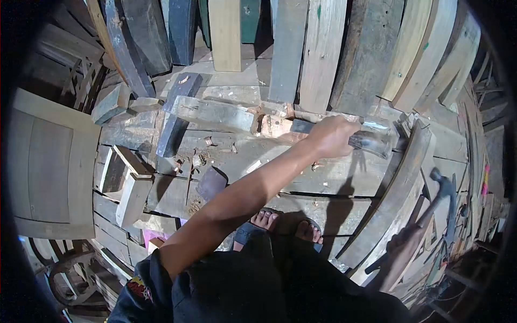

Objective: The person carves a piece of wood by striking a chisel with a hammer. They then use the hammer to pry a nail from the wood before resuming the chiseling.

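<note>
My left hand [336, 135] is closed around a chisel. Its dark flat blade [301, 126] points left, close to a pale, freshly cut part [276, 127] of a weathered timber [215, 114] lying across the floor. A dark, shiny end sticks out on the right side of that fist. At the lower right, my right hand [405, 243] grips a claw hammer [442, 185] by its handle, head up and apart from the timber. A dark wooden block [173, 134] lies under the timber's left part.
Thick planks [323, 54] stand in a row at the back. Wood chips [198, 160] litter the plank floor near a small wooden frame [129, 185]. A curved timber [388, 199] lies to the right, a panelled door [51, 167] to the left. My sandalled feet [264, 219] are below the timber.
</note>
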The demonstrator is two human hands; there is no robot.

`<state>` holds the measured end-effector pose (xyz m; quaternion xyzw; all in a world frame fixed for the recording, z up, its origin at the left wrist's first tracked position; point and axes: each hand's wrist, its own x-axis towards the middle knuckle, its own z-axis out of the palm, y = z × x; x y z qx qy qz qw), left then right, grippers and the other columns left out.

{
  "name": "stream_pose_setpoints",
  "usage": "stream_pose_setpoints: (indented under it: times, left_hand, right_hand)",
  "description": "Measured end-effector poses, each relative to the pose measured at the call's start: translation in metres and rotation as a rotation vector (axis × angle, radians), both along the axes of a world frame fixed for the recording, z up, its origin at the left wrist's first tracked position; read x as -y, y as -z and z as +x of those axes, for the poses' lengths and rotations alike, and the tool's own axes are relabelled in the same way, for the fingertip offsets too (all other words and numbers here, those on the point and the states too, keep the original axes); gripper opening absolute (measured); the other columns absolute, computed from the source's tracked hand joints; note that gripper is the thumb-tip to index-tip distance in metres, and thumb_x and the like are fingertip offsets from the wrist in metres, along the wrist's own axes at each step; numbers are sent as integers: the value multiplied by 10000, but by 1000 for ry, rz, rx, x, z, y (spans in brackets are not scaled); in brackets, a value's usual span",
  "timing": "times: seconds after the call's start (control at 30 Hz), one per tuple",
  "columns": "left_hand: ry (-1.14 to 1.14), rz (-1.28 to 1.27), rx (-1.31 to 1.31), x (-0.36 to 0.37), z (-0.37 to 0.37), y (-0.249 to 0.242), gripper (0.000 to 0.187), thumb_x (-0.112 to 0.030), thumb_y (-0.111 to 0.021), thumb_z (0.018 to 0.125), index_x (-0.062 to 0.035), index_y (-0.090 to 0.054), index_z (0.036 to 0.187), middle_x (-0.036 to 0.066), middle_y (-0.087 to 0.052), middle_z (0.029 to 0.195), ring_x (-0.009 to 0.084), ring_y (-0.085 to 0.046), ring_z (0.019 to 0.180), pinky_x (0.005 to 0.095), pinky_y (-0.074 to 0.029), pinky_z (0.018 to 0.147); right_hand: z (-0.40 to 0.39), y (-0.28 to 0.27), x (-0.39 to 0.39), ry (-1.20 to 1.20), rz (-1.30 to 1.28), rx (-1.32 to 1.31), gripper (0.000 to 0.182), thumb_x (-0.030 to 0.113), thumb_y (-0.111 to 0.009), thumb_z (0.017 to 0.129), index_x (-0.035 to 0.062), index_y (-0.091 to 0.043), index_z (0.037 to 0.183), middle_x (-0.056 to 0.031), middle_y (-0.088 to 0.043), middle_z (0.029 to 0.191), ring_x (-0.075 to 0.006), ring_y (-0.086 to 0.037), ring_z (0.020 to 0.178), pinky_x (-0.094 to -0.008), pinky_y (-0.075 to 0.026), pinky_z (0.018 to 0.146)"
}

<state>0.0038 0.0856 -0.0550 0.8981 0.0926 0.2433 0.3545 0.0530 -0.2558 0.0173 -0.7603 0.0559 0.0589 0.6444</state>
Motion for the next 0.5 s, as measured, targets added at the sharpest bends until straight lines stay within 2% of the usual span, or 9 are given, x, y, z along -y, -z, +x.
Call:
stream_pose_setpoints:
  times: [0.07, 0.13, 0.2, 0.23, 0.27, 0.33, 0.37, 0.43, 0.5]
  left_hand:
    - [-24, 7, 2, -1, -4, -11, 344, -99, -717, 676, -19, -749, 1009, 245, -703, 765, 421, -703, 712, 487, -572, 686]
    - [-1, 3, -48, -2, -7, -14, 372, -100, -721, 667, -20, -748, 1029, 249, -703, 780, 422, -701, 732, 489, -573, 699]
    - [14, -18, -42, 1, -9, -19, 370, -98, -723, 661, -17, -745, 1022, 249, -702, 784, 425, -701, 743, 491, -573, 705]
    - [18, -8, -80, 1, -9, -18, 382, -103, -727, 667, -32, -742, 1041, 243, -714, 820, 419, -710, 781, 491, -579, 733]
    - [21, 1, -120, 1, -9, -15, 393, -108, -731, 673, -47, -739, 1061, 236, -725, 855, 414, -719, 820, 491, -586, 760]
    - [14, 11, -158, -2, -6, -12, 410, -111, -734, 678, -67, -737, 1085, 226, -737, 888, 410, -727, 854, 492, -591, 785]
    - [2, 9, -158, -4, -6, -11, 415, -109, -731, 677, -72, -737, 1090, 223, -737, 886, 412, -726, 850, 493, -591, 783]
    - [16, 7, -117, -3, -8, -14, 420, -103, -724, 677, -77, -740, 1096, 219, -735, 870, 420, -720, 843, 499, -586, 783]
    - [6, 35, -127, -4, -4, -7, 404, -105, -724, 678, -74, -740, 1080, 221, -734, 874, 421, -718, 841, 502, -583, 786]
  right_hand:
    - [12, -14, -2, 107, -16, 97, 498, 663, -514, 1012, 168, -567, 1033, 60, -417, 660, -43, -363, 468, -208, -276, 403]
    - [22, -17, -6, 99, 106, 246, 489, 687, -508, 1002, 203, -507, 931, 80, -367, 587, -35, -332, 440, -217, -247, 370]
    - [20, -13, -13, 160, 141, 227, 495, 678, -499, 1010, 201, -459, 884, 80, -353, 577, -41, -321, 442, -222, -244, 373]
    - [20, -3, -12, 152, 223, 126, 479, 638, -481, 1035, 183, -458, 886, 65, -373, 608, -52, -329, 458, -227, -255, 390]
    - [6, 9, -26, 158, 202, 140, 449, 568, -404, 1085, 141, -534, 1032, 56, -396, 651, -60, -348, 462, -236, -272, 387]
    - [-2, 63, -20, -199, 35, 228, 424, 494, -420, 1099, 94, -549, 1149, 21, -487, 718, -94, -465, 524, -240, -387, 441]
    - [2, 84, -14, -361, -92, 154, 410, 448, -434, 1106, 76, -553, 1227, 9, -524, 742, -92, -485, 544, -239, -395, 457]
    - [2, 90, -7, -455, -213, 174, 380, 415, -460, 1110, 72, -579, 1222, 16, -539, 744, -75, -480, 557, -234, -371, 470]
    - [25, 81, 8, -406, -218, 263, 363, 456, -495, 1092, 106, -592, 1116, 40, -504, 712, -49, -438, 529, -222, -316, 446]
